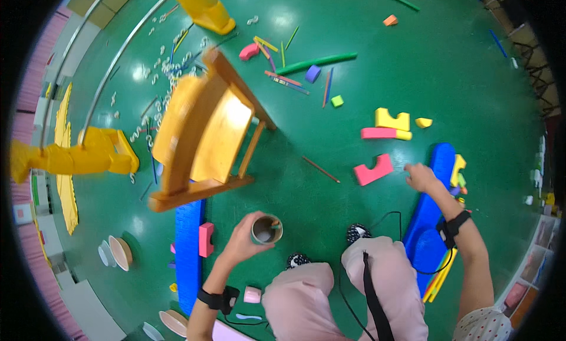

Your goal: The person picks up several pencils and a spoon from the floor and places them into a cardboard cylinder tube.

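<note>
Upright brown cup (267, 229) in left hand (244, 242), above green floor (330, 211)

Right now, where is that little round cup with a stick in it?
In the head view the round cup sits low and left of centre, held in the left hand above the green floor, just right of a pink block and below the tipped wooden chair.

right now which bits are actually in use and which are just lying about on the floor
In hand or reached for:
- left hand holding a round cup with sticks inside
- right hand stretched out beside the pink foam block and blue foam board

Lying about:
- tipped wooden chair
- green foam tube
- yellow foam block
- scattered thin sticks
</note>
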Available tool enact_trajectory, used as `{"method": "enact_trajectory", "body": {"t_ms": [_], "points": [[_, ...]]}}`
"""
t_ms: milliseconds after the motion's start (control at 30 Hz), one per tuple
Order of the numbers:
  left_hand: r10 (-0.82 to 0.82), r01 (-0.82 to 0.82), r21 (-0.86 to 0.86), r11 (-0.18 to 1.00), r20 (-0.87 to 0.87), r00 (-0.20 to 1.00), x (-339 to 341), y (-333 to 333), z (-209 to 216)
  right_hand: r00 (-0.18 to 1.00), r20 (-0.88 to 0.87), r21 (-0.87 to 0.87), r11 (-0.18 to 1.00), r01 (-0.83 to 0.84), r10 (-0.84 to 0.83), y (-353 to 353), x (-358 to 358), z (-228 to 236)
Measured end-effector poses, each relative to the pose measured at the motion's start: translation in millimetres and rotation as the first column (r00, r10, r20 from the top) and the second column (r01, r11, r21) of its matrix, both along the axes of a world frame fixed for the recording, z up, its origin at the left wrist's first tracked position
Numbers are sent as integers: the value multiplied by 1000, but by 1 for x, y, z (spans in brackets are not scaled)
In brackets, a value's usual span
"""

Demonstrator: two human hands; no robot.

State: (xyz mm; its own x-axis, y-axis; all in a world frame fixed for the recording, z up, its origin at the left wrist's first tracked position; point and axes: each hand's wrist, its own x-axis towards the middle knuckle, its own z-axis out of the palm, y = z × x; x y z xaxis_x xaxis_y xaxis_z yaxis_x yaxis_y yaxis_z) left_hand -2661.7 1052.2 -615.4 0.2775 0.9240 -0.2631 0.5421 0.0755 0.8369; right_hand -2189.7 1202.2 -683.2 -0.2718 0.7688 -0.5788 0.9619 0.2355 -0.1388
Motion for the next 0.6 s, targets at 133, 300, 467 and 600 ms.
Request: {"method": "enact_trajectory", "body": {"t_ms": [133,300,467,600], "points": [[37,-36,-7,999,41,998,10,19,-76,989,-127,-95,992,-82,70,34,-108,-95],[155,-171,184,968,96,983,5,12,-116,970,76,-151,964,-219,232,13,-218,-135],[312,-315,203,927,43,949,-8,-13,-129,833,297,-236,882,-409,466,-7,-218,-143],[375,-387,171,906,97,922,7,-40,-149,806,335,-242,871,-427,488,-21,-207,-163]]}}
